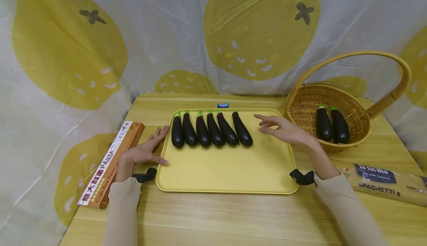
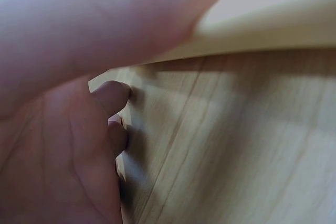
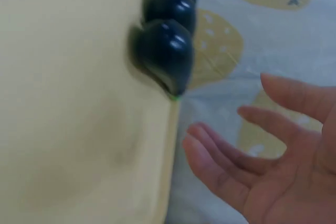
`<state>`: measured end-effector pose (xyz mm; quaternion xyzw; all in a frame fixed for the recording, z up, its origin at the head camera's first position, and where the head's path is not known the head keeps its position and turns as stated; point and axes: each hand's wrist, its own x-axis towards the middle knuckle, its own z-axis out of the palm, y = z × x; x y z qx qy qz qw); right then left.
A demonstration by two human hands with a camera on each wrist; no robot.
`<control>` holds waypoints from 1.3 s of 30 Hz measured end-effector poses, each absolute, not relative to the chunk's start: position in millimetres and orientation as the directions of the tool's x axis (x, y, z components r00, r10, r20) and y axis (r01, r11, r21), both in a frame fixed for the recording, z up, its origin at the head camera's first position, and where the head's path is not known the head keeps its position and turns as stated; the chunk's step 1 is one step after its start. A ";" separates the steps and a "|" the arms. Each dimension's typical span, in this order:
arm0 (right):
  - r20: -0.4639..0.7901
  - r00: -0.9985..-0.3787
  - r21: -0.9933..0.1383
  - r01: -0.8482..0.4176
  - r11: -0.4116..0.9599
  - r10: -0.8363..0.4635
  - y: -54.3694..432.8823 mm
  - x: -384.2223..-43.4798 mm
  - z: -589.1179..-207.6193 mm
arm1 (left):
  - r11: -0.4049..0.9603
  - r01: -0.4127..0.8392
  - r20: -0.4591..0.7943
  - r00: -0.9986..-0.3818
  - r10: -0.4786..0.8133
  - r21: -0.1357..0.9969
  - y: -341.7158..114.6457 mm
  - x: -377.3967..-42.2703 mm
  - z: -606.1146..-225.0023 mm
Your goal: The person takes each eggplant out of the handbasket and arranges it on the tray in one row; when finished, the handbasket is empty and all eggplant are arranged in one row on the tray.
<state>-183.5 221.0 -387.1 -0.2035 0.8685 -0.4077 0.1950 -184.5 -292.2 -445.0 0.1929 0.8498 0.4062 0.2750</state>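
Several dark eggplants (image 1: 216,132) with green stem ends lie in a row along the far side of a yellow tray (image 1: 227,172). At the tray's left edge my left hand (image 1: 144,152) is spread, thumb at the rim and fingers extended beside it. In the left wrist view the thumb (image 2: 105,30) crosses in front of the tray's edge. My right hand (image 1: 283,128) is over the tray's right part, fingers loosely extended around nothing. The rightmost eggplant (image 1: 241,129) is the nearest to it; in the right wrist view a gap separates the fingers (image 3: 210,169) from that eggplant.
A wicker basket (image 1: 305,99) with a tall handle holds two eggplants (image 1: 323,124) at the right. A spaghetti pack (image 1: 383,183) lies in front of it. A pasta box (image 1: 110,164) lies left, and a small blue packet (image 1: 223,105) lies behind the tray.
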 end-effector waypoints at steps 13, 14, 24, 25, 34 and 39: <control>-0.109 -0.925 -0.778 -0.148 0.611 -0.363 325.1 -159.5 -359.5 | 0.592 0.112 -0.303 -0.774 0.555 0.798 -292.7 -183.8 -444.9; -0.114 -0.938 -0.779 -0.120 0.616 -0.328 331.9 -159.4 -360.5 | 0.595 0.115 -0.302 -0.775 0.555 0.796 -292.8 -184.1 -445.1; -0.234 -0.970 -0.710 0.126 0.693 -0.064 374.7 -168.9 -382.6 | 0.591 0.117 -0.298 -0.776 0.556 0.798 -293.5 -184.2 -446.8; -0.247 -0.968 -0.703 0.143 0.696 -0.051 377.0 -169.3 -384.7 | 0.592 0.119 -0.297 -0.776 0.556 0.797 -293.2 -184.2 -446.6; -0.331 -0.943 -0.654 0.207 0.728 -0.030 375.9 -174.0 -391.6 | 0.592 0.109 -0.304 -0.776 0.553 0.799 -292.5 -184.3 -445.6; -0.364 -0.930 -0.594 0.182 0.783 -0.060 370.7 -179.7 -391.9 | 0.589 0.095 -0.312 -0.775 0.549 0.802 -292.5 -184.1 -445.4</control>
